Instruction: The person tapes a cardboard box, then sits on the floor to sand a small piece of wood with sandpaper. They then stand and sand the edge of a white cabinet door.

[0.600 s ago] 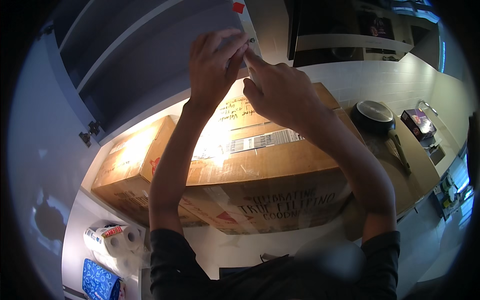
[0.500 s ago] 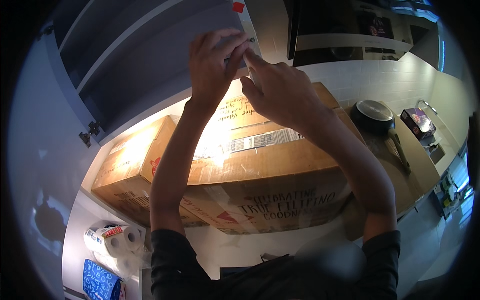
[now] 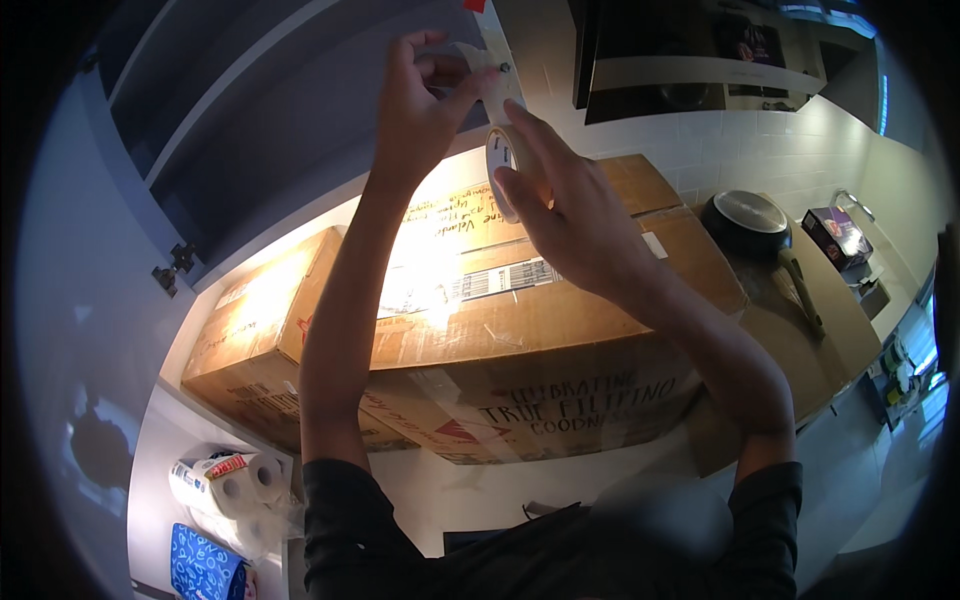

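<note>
At the frame of the open upper cabinet (image 3: 300, 90), my left hand (image 3: 420, 105) has curled fingers and its thumb on a pale, translucent strip of tape (image 3: 490, 92), beside a small metal fitting (image 3: 505, 68). Just below it, my right hand (image 3: 570, 220) grips a roll of tape (image 3: 500, 148), its ring tilted nearly upright, with the strip running up from it toward the left hand. Both hands are above large cardboard boxes (image 3: 530, 330). A red tag (image 3: 476, 5) is higher on the frame.
An open cabinet door (image 3: 70, 280) stands at the left, with toilet rolls (image 3: 225, 490) and a blue package (image 3: 200, 560) low down. At the right are a dark upturned pan (image 3: 745, 225), a boxed item (image 3: 835, 240), utensils (image 3: 800, 290) on cardboard, and a tap (image 3: 850, 200).
My left hand has risen slightly. My right hand has moved down and away from it, so the tape roll and the strip between the hands now show.
</note>
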Action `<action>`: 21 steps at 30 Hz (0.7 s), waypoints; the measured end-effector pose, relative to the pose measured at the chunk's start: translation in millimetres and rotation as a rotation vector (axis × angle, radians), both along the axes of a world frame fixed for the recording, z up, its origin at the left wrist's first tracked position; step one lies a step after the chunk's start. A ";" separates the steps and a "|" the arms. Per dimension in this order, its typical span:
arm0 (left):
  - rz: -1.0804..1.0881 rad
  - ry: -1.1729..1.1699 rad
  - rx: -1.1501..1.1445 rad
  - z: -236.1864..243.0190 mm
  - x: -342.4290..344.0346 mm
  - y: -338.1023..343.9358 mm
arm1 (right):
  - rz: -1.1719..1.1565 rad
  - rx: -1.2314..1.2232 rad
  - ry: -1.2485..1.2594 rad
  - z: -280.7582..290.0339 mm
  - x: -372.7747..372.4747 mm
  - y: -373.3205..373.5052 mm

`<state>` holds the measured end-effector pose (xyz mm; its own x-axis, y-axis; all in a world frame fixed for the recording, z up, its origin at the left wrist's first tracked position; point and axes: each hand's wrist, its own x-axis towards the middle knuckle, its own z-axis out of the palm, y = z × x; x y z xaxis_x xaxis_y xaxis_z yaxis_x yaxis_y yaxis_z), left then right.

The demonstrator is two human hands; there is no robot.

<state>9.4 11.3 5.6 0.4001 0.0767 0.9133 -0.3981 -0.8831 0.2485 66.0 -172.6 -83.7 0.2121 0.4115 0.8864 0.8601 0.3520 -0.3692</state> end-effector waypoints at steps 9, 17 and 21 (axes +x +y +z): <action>-0.285 0.082 -0.196 4.4 -2.1 -5.0 | 0.157 0.049 0.214 3.6 4.4 4.2; -0.417 0.086 -0.203 2.6 -27.9 -27.2 | 0.201 -0.097 0.250 16.8 13.1 -4.8; -0.404 0.092 -0.075 -0.4 -31.6 -38.6 | 0.242 -0.020 0.365 15.8 9.8 -5.2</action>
<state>-22.2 -27.3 5.2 0.4915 -0.0377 0.8701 -0.6815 -0.6386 0.3574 75.8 -177.8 -67.9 0.4056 0.5042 0.7624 0.5654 0.5171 -0.6427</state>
